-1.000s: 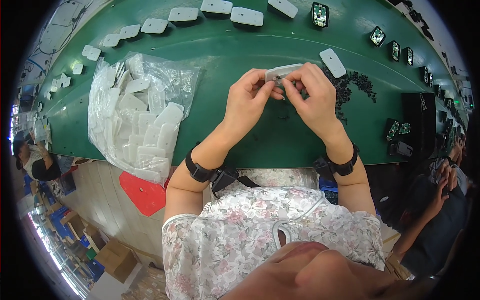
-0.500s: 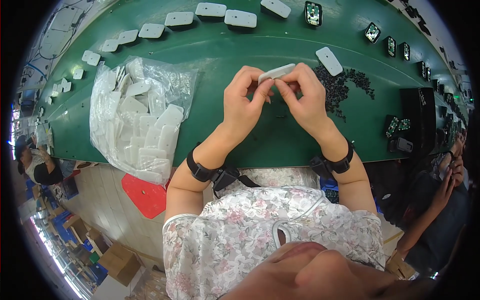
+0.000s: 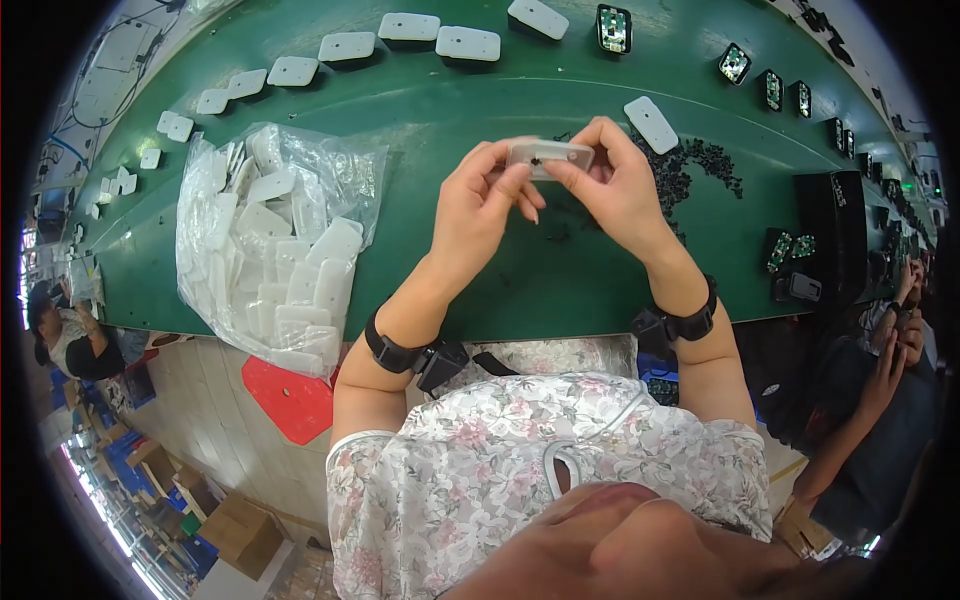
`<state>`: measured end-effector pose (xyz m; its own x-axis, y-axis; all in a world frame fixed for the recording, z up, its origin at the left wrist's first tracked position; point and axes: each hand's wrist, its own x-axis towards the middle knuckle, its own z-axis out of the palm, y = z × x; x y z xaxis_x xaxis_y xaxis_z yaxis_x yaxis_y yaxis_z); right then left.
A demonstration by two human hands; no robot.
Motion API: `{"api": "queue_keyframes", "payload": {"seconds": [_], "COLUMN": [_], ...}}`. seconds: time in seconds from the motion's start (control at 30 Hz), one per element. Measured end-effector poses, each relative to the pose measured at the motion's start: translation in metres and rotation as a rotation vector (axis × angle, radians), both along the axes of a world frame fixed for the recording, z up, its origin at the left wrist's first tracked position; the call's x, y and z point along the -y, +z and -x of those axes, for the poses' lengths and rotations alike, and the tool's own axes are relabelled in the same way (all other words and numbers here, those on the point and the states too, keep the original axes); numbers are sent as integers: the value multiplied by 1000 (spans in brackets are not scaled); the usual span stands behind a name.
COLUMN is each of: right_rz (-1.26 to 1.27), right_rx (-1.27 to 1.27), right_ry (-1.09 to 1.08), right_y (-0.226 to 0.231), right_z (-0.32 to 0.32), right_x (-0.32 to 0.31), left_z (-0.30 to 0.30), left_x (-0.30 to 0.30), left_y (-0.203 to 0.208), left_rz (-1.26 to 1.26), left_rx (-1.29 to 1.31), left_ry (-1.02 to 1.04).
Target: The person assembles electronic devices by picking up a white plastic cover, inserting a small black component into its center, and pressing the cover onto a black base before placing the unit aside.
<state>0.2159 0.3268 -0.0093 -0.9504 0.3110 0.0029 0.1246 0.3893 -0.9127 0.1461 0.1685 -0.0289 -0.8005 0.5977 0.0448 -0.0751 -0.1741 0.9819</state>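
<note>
Between my two hands is a white plastic cover (image 3: 553, 152), tilted so that one broad face shows, with a small dark spot near its left end. The fingers and thumb of my left hand (image 3: 485, 195) grip that left end. My right hand (image 3: 615, 185) pinches the other end, its thumb lying on the face. Just beyond my right hand, another white cover (image 3: 651, 125) lies flat on the green table. Beside it spreads a pile of small black parts (image 3: 690, 175), partly hidden by my right hand.
A clear plastic bag (image 3: 275, 240) full of white covers lies to the left. White-topped cases (image 3: 468, 43) curve along the far side. Open cases with green circuit boards (image 3: 735, 64) continue rightward. A black box (image 3: 832, 230) stands at right, near another person's hands (image 3: 885, 370).
The cover in my hands has turned from nearly edge-on to showing its broad face. My left fingers have shifted slightly left and spread a little.
</note>
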Motion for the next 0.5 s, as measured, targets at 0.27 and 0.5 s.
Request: {"api": "queue_keyframes", "payload": {"seconds": [0.27, 0.5], "right_rz": [-967, -759], "right_rx": [-200, 486], "right_ry": [-443, -192], "right_y": [-21, -27], "right_z": [98, 158], "right_x": [-109, -187], "left_z": [51, 59], "left_x": [12, 12], "left_y": [-26, -36], "left_rz": [432, 678], "left_rx": [-309, -736], "left_ry": [324, 354]}}
